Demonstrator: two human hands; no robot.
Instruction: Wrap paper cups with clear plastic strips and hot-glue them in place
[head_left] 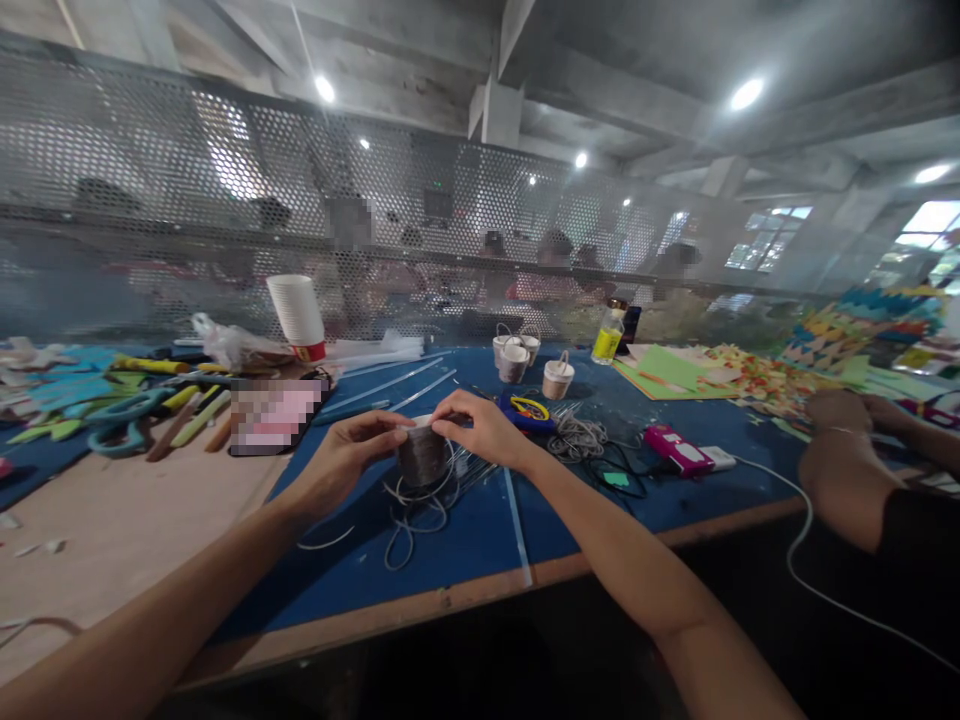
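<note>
My left hand (pixel 352 450) and my right hand (pixel 484 428) both pinch the top rim of a small cup wrapped in grey-brown cord (pixel 421 455), held just above the blue mat (pixel 480 540). Loose cord (pixel 412 520) trails from the cup onto the mat below. Both hands have their fingers closed on the rim from opposite sides.
Several finished cord-wrapped cups (pixel 514 360) stand behind, with a yellow bottle (pixel 607 338), a stack of paper cups (pixel 298 315), a cord bundle (pixel 577 437) and a pink glue gun (pixel 675 448). Scissors (pixel 124 420) lie left. Another person's arms (pixel 847 450) rest at right beside coloured paper.
</note>
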